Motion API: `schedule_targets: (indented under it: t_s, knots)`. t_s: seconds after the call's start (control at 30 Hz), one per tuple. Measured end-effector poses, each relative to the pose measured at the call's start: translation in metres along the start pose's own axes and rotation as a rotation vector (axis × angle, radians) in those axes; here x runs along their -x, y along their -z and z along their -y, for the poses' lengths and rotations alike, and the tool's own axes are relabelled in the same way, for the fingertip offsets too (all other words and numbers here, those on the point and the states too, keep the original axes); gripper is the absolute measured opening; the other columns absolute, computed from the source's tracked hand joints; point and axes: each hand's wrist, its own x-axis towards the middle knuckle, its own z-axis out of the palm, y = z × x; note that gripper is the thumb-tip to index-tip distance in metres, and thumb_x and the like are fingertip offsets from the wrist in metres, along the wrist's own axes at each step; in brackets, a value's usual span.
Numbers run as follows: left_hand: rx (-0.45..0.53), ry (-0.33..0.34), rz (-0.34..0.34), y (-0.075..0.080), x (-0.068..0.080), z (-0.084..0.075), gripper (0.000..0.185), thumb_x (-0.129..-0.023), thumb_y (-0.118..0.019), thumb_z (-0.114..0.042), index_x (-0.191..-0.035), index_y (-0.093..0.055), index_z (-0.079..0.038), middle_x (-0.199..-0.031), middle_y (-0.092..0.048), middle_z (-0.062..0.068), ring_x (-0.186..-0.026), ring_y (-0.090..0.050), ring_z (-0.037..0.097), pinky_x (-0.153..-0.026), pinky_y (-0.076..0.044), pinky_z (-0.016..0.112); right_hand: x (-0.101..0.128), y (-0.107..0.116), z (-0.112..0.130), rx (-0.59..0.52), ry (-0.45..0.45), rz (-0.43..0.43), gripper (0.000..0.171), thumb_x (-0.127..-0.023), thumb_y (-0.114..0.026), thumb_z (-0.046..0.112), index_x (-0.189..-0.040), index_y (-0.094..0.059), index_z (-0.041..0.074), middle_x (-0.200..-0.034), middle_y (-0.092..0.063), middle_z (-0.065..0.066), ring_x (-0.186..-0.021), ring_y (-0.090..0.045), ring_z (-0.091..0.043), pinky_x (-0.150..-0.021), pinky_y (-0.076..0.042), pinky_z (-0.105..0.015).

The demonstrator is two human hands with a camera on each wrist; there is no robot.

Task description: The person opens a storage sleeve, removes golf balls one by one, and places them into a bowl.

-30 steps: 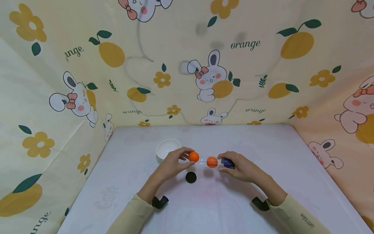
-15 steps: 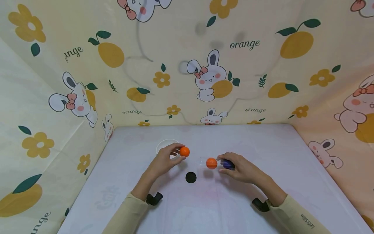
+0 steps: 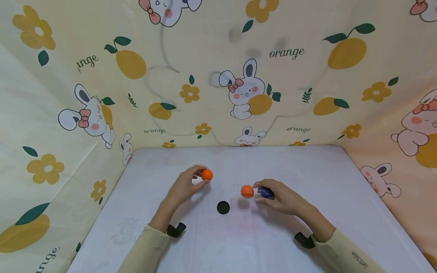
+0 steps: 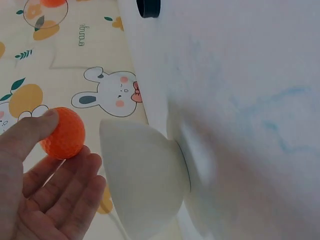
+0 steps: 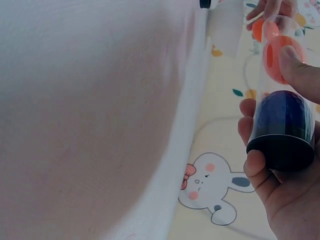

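In the middle of the head view, the left hand (image 3: 182,186) pinches an orange ball (image 3: 206,174) between thumb and fingers; right of centre, the right hand (image 3: 284,197) grips a clear tube (image 5: 274,88). The left wrist view shows what the head view hides: the ball sits at centre left, apart from the rim of a white bowl (image 4: 145,185). The right wrist view, on its right side, shows the tube's black end (image 5: 282,152) and the blue ball (image 5: 282,112) inside, with a second orange ball (image 3: 247,191) beyond it. A black disc (image 3: 223,207) lies below centre in the head view, on the white table (image 3: 218,246). The patterned backdrop (image 3: 211,36) reads "orange" at upper right; the sleeve lettering (image 3: 359,259), lower right, is too small to read.
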Motion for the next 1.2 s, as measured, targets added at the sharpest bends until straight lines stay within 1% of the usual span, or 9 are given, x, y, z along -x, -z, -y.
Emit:
schedule_targets:
  t_s: [0.2, 0.37, 0.6, 0.83, 0.97, 1.2]
  knots:
    - [-0.076, 0.046, -0.004, 0.003, 0.003, 0.002, 0.042, -0.096, -0.084, -0.017, -0.134, -0.068, -0.014, -0.124, -0.073, -0.001, -0.114, -0.069, 0.022, -0.106, -0.057, 0.046, 0.001, 0.000, -0.001, -0.008, -0.005, 0.009, 0.050, -0.098, -0.082, 0.033, -0.139, -0.067, 0.009, -0.126, -0.073, -0.008, -0.105, -0.066, -0.017, -0.093, -0.061, -0.041]
    - [-0.097, 0.088, -0.002, 0.005, 0.005, 0.004, 0.043, -0.096, -0.084, -0.018, -0.136, -0.067, -0.013, -0.126, -0.074, 0.002, -0.117, -0.068, 0.027, -0.107, -0.055, 0.049, 0.001, 0.000, -0.001, -0.020, -0.001, 0.018, 0.051, -0.099, -0.080, 0.037, -0.139, -0.067, 0.009, -0.127, -0.073, -0.010, -0.107, -0.067, -0.018, -0.094, -0.061, -0.041]
    - [-0.145, 0.153, 0.002, 0.006, 0.007, 0.006, 0.047, -0.096, -0.084, -0.021, -0.138, -0.066, -0.012, -0.130, -0.073, 0.005, -0.122, -0.067, 0.030, -0.111, -0.053, 0.052, 0.000, 0.000, -0.001, -0.012, -0.001, 0.008, 0.050, -0.098, -0.081, 0.037, -0.139, -0.068, 0.010, -0.128, -0.073, -0.010, -0.108, -0.067, -0.019, -0.096, -0.060, -0.044]
    - [-0.183, 0.162, 0.004, 0.005, 0.008, 0.009, 0.049, -0.096, -0.084, -0.023, -0.140, -0.066, -0.009, -0.133, -0.073, 0.007, -0.123, -0.068, 0.033, -0.109, -0.054, 0.051, -0.001, 0.000, 0.000, -0.002, -0.005, 0.008, 0.049, -0.098, -0.082, 0.038, -0.137, -0.069, 0.013, -0.125, -0.072, -0.002, -0.104, -0.065, -0.014, -0.093, -0.060, -0.040]
    - [-0.216, 0.155, 0.004, 0.005, 0.008, 0.010, 0.050, -0.096, -0.084, -0.023, -0.140, -0.066, -0.008, -0.133, -0.072, 0.008, -0.123, -0.068, 0.033, -0.108, -0.055, 0.052, -0.001, 0.000, -0.001, 0.007, 0.007, 0.001, 0.049, -0.097, -0.083, 0.034, -0.137, -0.069, 0.010, -0.124, -0.072, -0.001, -0.103, -0.064, -0.013, -0.091, -0.060, -0.039]
    - [-0.244, 0.164, -0.009, 0.003, 0.006, 0.011, 0.043, -0.099, -0.081, -0.022, -0.138, -0.069, -0.010, -0.136, -0.072, 0.007, -0.129, -0.065, 0.029, -0.114, -0.051, 0.050, 0.000, 0.000, -0.001, 0.001, 0.010, -0.004, 0.048, -0.096, -0.084, 0.030, -0.137, -0.069, 0.009, -0.124, -0.072, -0.002, -0.102, -0.064, -0.013, -0.091, -0.060, -0.038]
